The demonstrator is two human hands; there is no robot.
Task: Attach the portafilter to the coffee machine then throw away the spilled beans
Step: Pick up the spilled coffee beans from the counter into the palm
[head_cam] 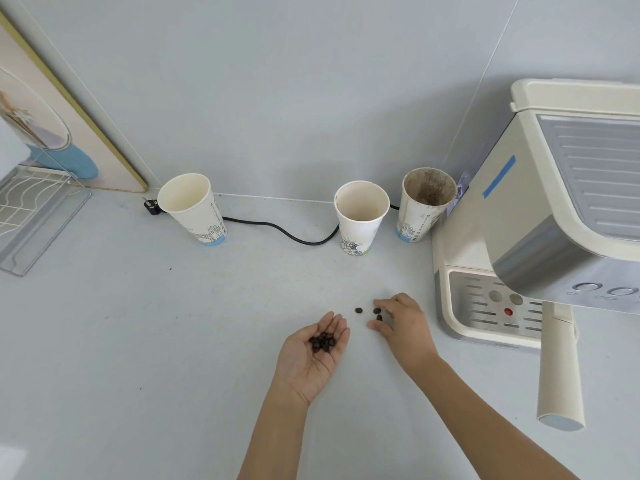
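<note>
Left hand (313, 355) cupped, holding beans (322, 341); right hand (401, 323) over loose beans (377, 314).

A kitchen or coffee corner is suggested by a cream and brushed-steel espresso machine (540, 216) set on a pale grey worktop (138, 341); three printed paper cups (362, 218) are lined along the wall; a white wire dish rack (24, 199) is seen at the left edge.
</note>
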